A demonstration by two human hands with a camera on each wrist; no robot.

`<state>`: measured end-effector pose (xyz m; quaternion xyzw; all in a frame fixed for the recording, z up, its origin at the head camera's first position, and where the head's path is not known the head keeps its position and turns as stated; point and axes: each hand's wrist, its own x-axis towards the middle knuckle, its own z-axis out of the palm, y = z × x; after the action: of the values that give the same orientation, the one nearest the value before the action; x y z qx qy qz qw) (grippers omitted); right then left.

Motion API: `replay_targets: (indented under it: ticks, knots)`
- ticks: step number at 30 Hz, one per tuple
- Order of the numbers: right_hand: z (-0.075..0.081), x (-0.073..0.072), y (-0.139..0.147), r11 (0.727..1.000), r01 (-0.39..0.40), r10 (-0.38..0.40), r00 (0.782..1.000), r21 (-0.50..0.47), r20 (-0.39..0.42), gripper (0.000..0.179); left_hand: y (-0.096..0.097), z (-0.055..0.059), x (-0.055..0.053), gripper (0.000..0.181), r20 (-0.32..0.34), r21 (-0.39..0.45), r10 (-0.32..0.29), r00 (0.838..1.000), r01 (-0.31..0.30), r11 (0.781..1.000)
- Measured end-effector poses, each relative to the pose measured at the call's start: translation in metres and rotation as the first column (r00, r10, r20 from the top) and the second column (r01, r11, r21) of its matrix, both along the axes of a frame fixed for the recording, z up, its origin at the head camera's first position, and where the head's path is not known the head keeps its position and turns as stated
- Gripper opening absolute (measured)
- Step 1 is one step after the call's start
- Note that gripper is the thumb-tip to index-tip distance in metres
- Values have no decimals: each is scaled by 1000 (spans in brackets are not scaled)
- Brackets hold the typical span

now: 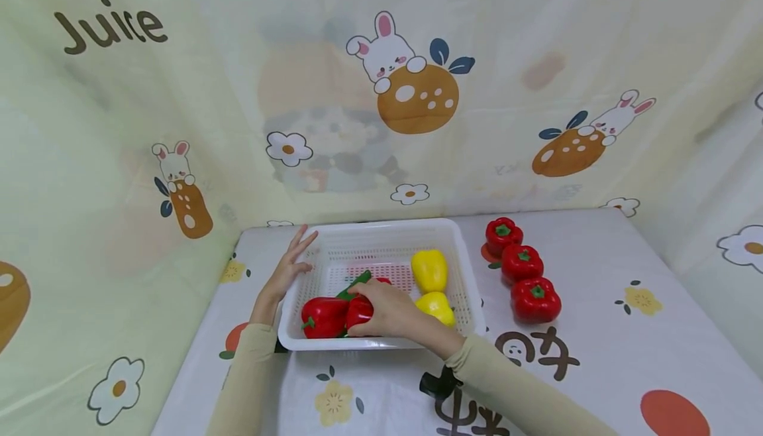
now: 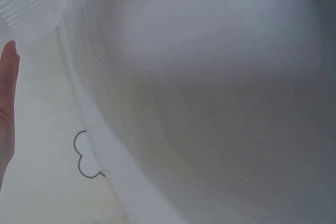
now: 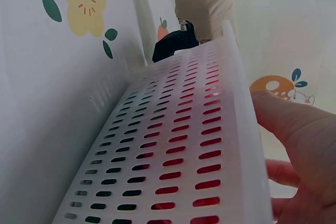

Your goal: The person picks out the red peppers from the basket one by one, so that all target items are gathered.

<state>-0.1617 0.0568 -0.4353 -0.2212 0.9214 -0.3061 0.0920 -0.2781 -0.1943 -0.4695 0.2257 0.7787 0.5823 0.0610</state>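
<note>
A white perforated plastic basket (image 1: 381,225) holds red bell peppers (image 1: 324,317), two yellow bell peppers (image 1: 429,270) and a slim green vegetable (image 1: 354,285). Inside it, toward the front, my right hand (image 1: 390,310) grips a red bell pepper (image 1: 359,312) between thumb and fingers; its palm hides part of the contents. My left hand (image 1: 287,275) rests at the basket's left rim with fingers spread and extended. The left wrist view catches only the edge of that hand (image 2: 7,103). In the right wrist view the basket's slotted side wall (image 3: 173,140) stands before my right hand (image 3: 299,145).
To the right of the basket, three red bell peppers (image 1: 522,264) stand in a row on the patterned tablecloth (image 1: 596,356). A printed curtain (image 1: 238,78) hangs behind and along both sides of the table. A black wrist device (image 1: 440,383) sits at my right sleeve.
</note>
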Motion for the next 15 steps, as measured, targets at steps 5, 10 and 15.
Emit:
replay_targets:
  ticks: [5, 10, 15]
  knots:
    - [-3, 1, 5, 999, 9, -9, 1000, -34, -13, 69, 1, -2, 0, 65, -1, -8, -3, 1000, 3, 1000]
    - [-4, 0, 10, 999, 19, -19, 999, -29, -30, 71, 1, -1, 0, 65, 3, -4, -1, 1000, 1, 1000]
    - [-4, -2, 15, 999, 27, -27, 999, -33, -22, 75, 0, 1, 1, 66, 3, -1, -2, 1000, 2, 1000]
